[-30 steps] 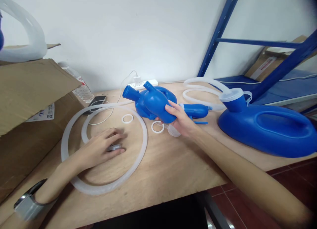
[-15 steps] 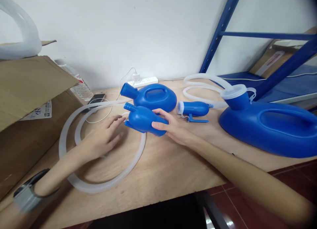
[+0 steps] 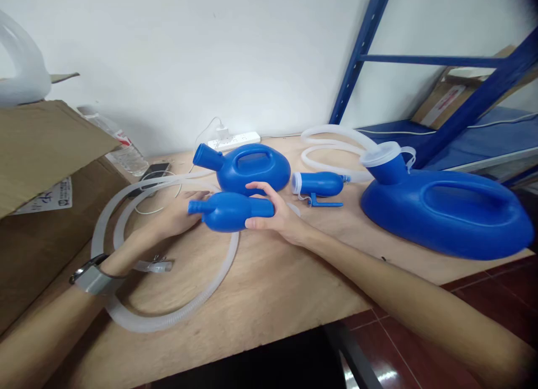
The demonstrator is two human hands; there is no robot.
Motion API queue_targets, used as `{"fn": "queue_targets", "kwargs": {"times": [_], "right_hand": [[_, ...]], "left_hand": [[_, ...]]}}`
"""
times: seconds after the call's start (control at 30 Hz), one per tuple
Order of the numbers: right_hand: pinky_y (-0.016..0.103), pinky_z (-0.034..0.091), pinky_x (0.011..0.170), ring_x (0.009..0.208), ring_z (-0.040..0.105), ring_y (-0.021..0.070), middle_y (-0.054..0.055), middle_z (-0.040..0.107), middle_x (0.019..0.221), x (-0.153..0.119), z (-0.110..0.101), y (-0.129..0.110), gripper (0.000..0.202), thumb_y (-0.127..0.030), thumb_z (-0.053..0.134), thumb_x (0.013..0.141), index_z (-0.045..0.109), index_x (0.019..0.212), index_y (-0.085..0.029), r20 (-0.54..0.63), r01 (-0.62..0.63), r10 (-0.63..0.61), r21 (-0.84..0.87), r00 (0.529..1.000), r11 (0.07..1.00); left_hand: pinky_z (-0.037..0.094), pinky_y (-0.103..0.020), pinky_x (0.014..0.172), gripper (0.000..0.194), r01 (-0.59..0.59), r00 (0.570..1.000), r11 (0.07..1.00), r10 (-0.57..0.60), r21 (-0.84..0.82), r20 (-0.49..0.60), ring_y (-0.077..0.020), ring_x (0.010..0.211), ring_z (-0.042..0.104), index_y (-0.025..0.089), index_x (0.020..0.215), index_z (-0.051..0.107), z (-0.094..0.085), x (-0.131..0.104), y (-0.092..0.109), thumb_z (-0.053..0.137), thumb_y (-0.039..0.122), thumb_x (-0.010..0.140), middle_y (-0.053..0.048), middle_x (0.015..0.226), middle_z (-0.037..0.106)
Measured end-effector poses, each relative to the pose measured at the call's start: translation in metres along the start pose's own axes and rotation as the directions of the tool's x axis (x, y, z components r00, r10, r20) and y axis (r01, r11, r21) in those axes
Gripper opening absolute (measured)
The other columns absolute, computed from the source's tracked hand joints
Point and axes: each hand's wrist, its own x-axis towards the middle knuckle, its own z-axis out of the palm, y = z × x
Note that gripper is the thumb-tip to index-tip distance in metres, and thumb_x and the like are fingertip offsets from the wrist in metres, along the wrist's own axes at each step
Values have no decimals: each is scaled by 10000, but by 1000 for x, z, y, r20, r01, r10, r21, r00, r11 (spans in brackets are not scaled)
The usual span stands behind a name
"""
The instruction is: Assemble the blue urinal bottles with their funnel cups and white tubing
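A small blue urinal bottle (image 3: pixel 227 211) lies sideways in the air above the table, its ribbed spout pointing left. My right hand (image 3: pixel 279 215) is closed around its right end, thumb in front and fingers above. At the spout is my left hand (image 3: pixel 179 212), its fingers partly hidden behind the bottle, so I cannot tell whether they grip it. Beneath both hands, a translucent corrugated hose (image 3: pixel 176 320) lies coiled. A clear tube end with a metal clamp (image 3: pixel 159 264) rests near my left wrist. Just behind the held bottle lies a larger blue urinal bottle (image 3: pixel 275 167), uncapped.
To the right are a small capped blue bottle (image 3: pixel 323 183) with a handle and a big blue urinal bottle (image 3: pixel 441 221) with a white lid and hose. A cardboard box (image 3: pixel 54 148), water bottle (image 3: pixel 128 148), phone (image 3: pixel 155 170) and power strip (image 3: pixel 235 141) stand left and back.
The held bottle has turned so its spout points level to the left, and it has shifted left in view. My left hand has moved in behind the spout. The clamped tube end is uncovered.
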Motion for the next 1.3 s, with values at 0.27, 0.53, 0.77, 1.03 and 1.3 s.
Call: {"fn": "queue_targets", "kwargs": {"times": [0.27, 0.53, 0.77, 1.03, 1.3], "right_hand": [[349, 539, 828, 954, 625, 212, -3, 648, 1048, -3, 1, -2, 834, -436, 1030, 552, 571, 1234, -299, 64, -16, 8, 124, 998, 992], [392, 587, 972, 1175, 675, 280, 64, 717, 1203, -4, 0, -8, 748, -636, 977, 610, 666, 1174, -256, 103, -32, -3, 338, 995, 941], [333, 606, 885, 1081, 709, 229, 40, 725, 1181, -8, 1, -3, 839, -599, 952, 692, 590, 1384, -292, 280, -141, 35, 368, 959, 919], [360, 555, 1033, 1342, 613, 272, 64, 614, 1508, -14, 3, -6, 926, -603, 959, 686, 572, 1475, -313, 323, -220, 124, 283, 938, 934], [387, 588, 1013, 1294, 669, 299, 77, 660, 1458, -17, 8, -12, 988, -651, 950, 669, 546, 1503, -306, 333, -310, 210, 281, 919, 908]], "left_hand": [[549, -536, 998, 669, 189, 982, 982, -189, 16, 21, -400, 1112, 702, 158, 1317, 695, -17, -3, 19, 489, 687, 962, -191, 1247, 759], [606, -443, 825, 686, 273, 961, 942, -276, -196, 13, -346, 1000, 747, 260, 1275, 754, -56, -18, 59, 595, 805, 890, -110, 1287, 781], [647, -423, 958, 508, 65, 976, 830, -169, -554, -137, -319, 1235, 722, 403, 1469, 643, -48, -37, 111, 649, 598, 1000, -39, 1468, 700], [520, -539, 1220, 458, 34, 996, 793, -76, -609, -44, -350, 1445, 599, 375, 1455, 662, -35, -35, 135, 537, 579, 1063, -7, 1517, 676], [363, -589, 1325, 747, 23, 1000, 761, -19, -649, 13, -362, 1621, 366, 461, 1660, 350, -19, -45, 138, 694, 538, 1001, -1, 1744, 411]]}}
